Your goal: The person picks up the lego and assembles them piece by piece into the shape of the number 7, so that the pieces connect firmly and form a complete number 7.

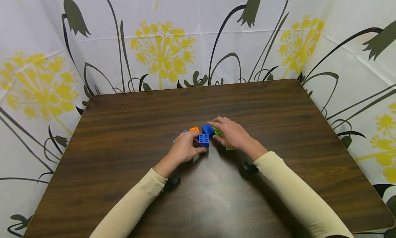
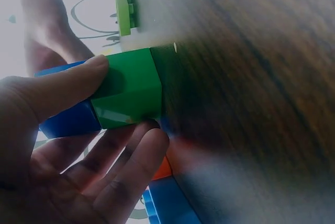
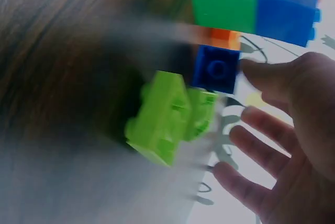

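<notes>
My left hand (image 1: 184, 147) grips a stack of two toy building bricks between thumb and fingers. Its upper blue brick (image 1: 203, 139) has studs facing up, and the lower green brick (image 2: 129, 88) shows best in the left wrist view. My right hand (image 1: 232, 132) reaches over the loose bricks, fingers spread and relaxed. Its thumb tip is right at the edge of another blue brick (image 3: 216, 70), which lies on its side with the hollow underside showing. Under that hand are a lime green brick (image 3: 159, 116) and a second lime piece (image 3: 200, 113) behind it.
An orange brick (image 1: 194, 128) and a further blue brick (image 2: 175, 203) lie just beyond my left hand. The dark wood table (image 1: 130, 117) spreads around both hands. A white curtain (image 1: 185, 11) with yellow and grey flowers hangs behind it.
</notes>
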Available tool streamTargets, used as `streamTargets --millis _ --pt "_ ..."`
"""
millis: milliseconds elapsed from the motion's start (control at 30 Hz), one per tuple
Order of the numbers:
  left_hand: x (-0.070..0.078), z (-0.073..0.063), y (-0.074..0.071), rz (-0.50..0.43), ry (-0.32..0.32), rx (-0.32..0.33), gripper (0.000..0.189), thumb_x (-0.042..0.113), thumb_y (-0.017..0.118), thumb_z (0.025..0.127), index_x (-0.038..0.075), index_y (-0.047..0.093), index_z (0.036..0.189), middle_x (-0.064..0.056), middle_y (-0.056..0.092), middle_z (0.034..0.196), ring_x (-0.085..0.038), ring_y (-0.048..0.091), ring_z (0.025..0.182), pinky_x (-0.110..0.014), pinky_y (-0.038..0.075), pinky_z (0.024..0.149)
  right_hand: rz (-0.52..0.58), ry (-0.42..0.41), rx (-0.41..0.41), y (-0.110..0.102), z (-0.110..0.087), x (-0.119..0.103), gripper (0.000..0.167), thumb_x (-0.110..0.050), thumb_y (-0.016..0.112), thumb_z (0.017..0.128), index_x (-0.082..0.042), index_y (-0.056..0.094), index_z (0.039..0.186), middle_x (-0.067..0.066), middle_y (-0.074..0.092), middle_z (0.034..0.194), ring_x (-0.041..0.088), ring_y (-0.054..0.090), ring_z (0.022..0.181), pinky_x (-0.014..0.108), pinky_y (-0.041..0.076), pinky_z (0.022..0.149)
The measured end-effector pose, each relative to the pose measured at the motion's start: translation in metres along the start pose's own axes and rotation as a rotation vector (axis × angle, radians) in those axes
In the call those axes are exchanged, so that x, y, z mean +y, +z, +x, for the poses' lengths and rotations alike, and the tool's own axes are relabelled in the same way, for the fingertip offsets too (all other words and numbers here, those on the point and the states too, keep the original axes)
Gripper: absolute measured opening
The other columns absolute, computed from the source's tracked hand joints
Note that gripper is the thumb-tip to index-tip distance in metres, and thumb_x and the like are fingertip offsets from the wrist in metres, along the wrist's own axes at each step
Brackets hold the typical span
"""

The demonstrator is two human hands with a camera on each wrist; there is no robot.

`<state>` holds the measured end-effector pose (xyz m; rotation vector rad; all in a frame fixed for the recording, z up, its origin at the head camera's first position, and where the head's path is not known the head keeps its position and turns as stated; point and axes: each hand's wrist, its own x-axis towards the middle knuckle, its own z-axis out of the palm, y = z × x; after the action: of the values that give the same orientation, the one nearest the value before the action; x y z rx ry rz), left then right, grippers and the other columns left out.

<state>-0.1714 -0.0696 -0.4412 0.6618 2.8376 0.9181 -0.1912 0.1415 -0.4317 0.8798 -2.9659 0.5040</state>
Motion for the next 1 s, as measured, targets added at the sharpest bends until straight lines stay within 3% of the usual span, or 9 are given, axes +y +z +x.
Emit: streamTargets --millis 133,367,633,767,1000 --pt "-0.002 0.0 -0.001 -0.012 0.016 -0.008 0.033 0.024 0.086 0.077 0.01 0.069 0.101 0.0 0.068 0.089 -0.014 0.066 0.08 -0.033 0.055 0.073 -0.043 -0.022 -0.003 0.01 0.009 0.005 0.053 -0.036 0.062 0.097 -0.018 0.049 0.145 0.007 0.055 0.129 0.025 0.053 0.114 0.045 0.049 0.092" --pt "-0.003 0.0 -0.005 -0.046 0.005 -0.053 0.046 0.028 0.086 0.076 0.01 0.067 0.114 -0.001 0.069 0.097 -0.018 0.065 0.09 -0.039 0.052 0.084 -0.144 0.007 0.004 0.019 0.02 0.002 0.05 -0.047 0.054 0.098 -0.023 0.054 0.142 0.006 0.056 0.11 0.022 0.053 0.097 0.038 0.047 0.078" --pt "-0.002 -0.005 -0.007 -0.141 0.095 0.055 0.047 0.026 0.086 0.077 0.015 0.066 0.118 0.0 0.065 0.105 -0.021 0.065 0.101 -0.041 0.053 0.086 -0.214 0.024 -0.035 0.02 0.029 0.0 0.048 -0.044 0.061 0.095 -0.02 0.06 0.136 0.004 0.058 0.101 0.02 0.053 0.085 0.035 0.045 0.071" --pt "0.001 -0.006 -0.008 -0.212 0.118 0.073 0.043 0.02 0.086 0.077 0.016 0.069 0.116 -0.001 0.064 0.106 -0.018 0.068 0.097 -0.034 0.056 0.081 -0.176 0.042 -0.046 0.019 0.032 0.0 0.046 -0.042 0.065 0.093 -0.018 0.063 0.133 0.005 0.062 0.106 0.022 0.058 0.089 0.039 0.05 0.08" --pt "0.001 -0.006 -0.006 -0.278 0.05 0.055 0.044 0.017 0.084 0.079 0.01 0.068 0.119 -0.006 0.068 0.109 -0.018 0.072 0.085 -0.028 0.059 0.073 0.047 0.108 -0.023 0.015 0.032 0.003 0.046 -0.044 0.066 0.092 -0.015 0.065 0.128 0.007 0.065 0.116 0.024 0.063 0.1 0.043 0.053 0.089"
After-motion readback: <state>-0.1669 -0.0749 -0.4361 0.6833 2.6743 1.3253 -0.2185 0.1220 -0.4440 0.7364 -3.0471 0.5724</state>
